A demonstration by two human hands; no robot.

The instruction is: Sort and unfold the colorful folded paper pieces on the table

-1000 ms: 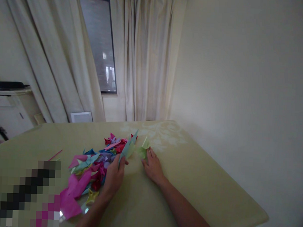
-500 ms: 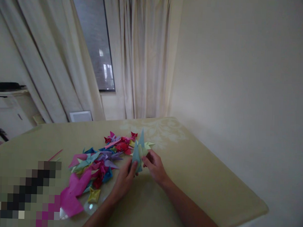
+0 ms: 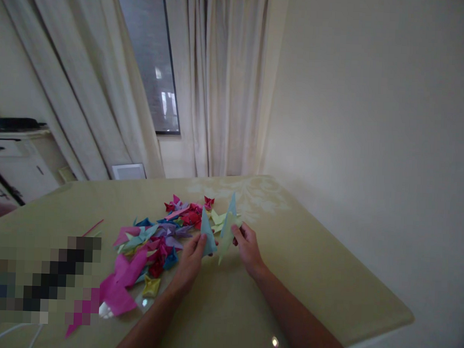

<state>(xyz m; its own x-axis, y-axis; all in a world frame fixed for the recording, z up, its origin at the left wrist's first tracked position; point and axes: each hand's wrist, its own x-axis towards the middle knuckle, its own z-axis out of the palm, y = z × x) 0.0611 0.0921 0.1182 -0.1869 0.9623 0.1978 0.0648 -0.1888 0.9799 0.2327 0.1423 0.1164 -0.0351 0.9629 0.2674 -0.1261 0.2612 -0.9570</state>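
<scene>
Here, taking the hands as the middle of the dial, a yellow folded paper lies on the table at eight o'clock, with a large pink paper just past it towards nine; the left hand has thumb and fingers clamped on a pale blue paper, held tilted above the table; the right hand pinches a pale green paper close beside it, a light blue point rising behind, though whether these are joined I cannot tell; a heap of coloured folded papers spreads from nine to eleven; a light green folded paper sits at twelve, partly hidden; farther off, a white frame stands at ten, a curtain hangs at twelve, and a window shows at eleven.
</scene>
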